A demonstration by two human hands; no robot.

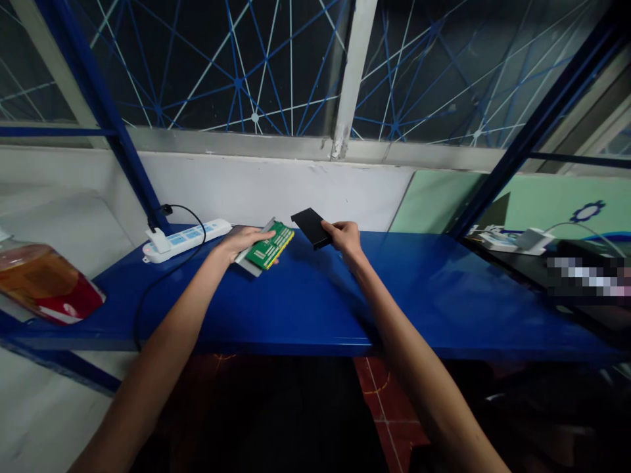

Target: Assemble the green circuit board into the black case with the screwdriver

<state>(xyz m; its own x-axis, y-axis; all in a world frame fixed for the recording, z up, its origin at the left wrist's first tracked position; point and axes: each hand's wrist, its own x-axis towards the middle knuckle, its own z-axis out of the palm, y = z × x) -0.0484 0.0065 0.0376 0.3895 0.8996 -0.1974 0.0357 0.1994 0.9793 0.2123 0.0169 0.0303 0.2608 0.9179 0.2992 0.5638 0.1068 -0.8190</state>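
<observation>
My left hand (240, 243) is closed around a green card (271, 246) with white markings and a yellow edge, which looks like a circuit board. A flat grey plate (250, 264) lies under the card in the same grip. My right hand (344, 238) pinches a thin black rectangular case (311, 227) by its right edge. Both hands are held above the blue tabletop (305, 302), with a small gap between the card and the case.
On the left of the table lies a white power strip (214, 230) with a plug and a black cable (142, 302). A bottle of amber liquid (44, 279) stands at the far left. Blue frame posts (513, 141) rise at both sides. Another white adapter (532, 240) sits far right.
</observation>
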